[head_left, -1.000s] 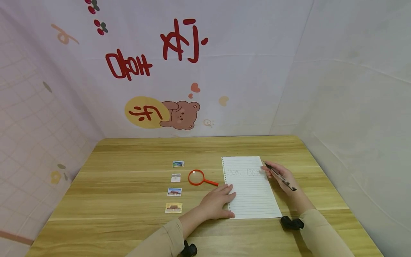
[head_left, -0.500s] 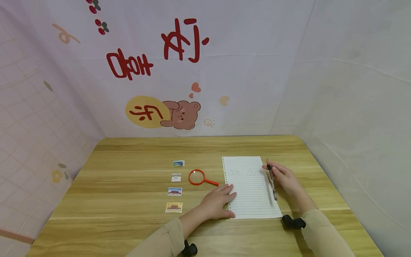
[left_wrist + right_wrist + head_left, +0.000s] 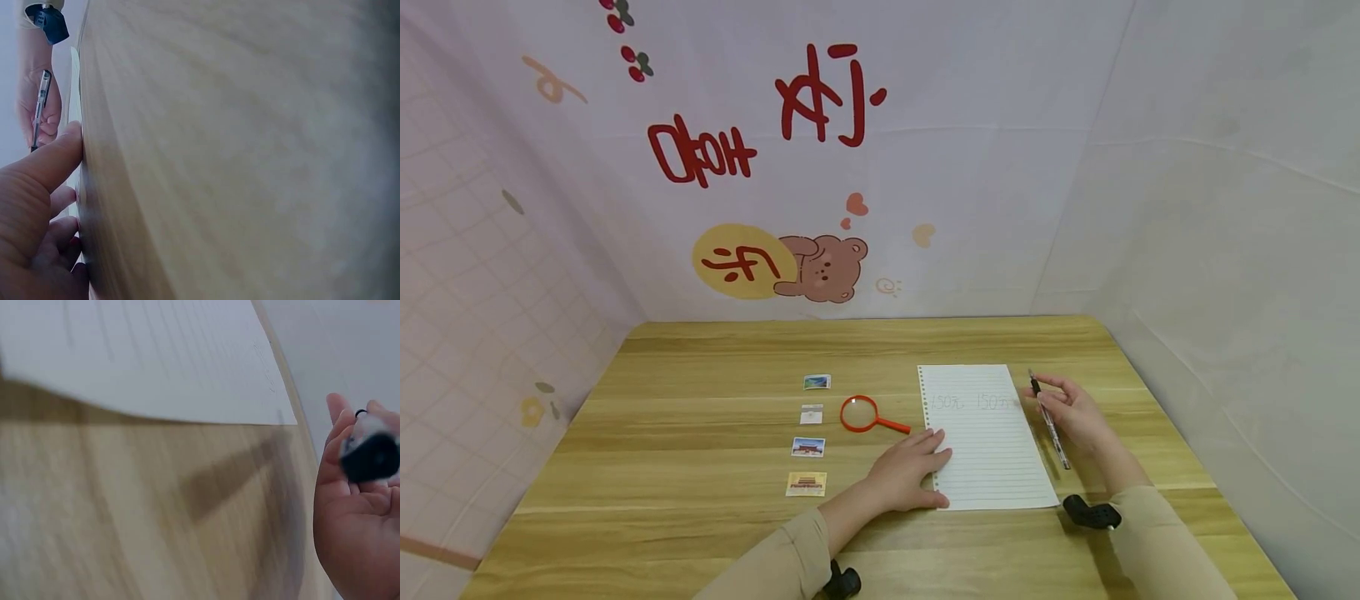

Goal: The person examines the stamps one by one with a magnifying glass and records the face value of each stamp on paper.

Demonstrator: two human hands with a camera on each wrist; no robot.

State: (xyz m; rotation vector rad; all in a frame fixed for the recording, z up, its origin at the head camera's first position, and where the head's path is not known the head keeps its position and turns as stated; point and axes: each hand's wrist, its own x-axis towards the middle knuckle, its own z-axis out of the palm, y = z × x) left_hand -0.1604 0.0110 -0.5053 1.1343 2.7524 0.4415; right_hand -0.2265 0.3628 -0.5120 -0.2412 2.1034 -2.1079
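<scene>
A lined, hole-punched sheet of paper (image 3: 988,467) lies on the right part of the wooden table, with "150元 150元" handwritten near its top. My left hand (image 3: 906,473) rests with spread fingers on the sheet's left edge. To the right of the sheet, my right hand (image 3: 1078,417) pinches a clear and black pen (image 3: 1051,425) between thumb and fingers, tip pointing away from me and off the paper. The pen (image 3: 40,103) also shows in the left wrist view. In the right wrist view, its blurred dark end (image 3: 370,456) hides part of the palm.
A red magnifying glass (image 3: 891,425) lies left of the paper, near my left fingertips. Further left, several stamps form a column, from a green-blue stamp (image 3: 817,382) down to a yellow stamp (image 3: 806,484). A printed cloth (image 3: 985,167) hangs behind the table (image 3: 700,417).
My right hand has drawn slightly right, away from the sheet. The pen has swung round in its fingers, its tip now pointing away. The left hand has stayed put.
</scene>
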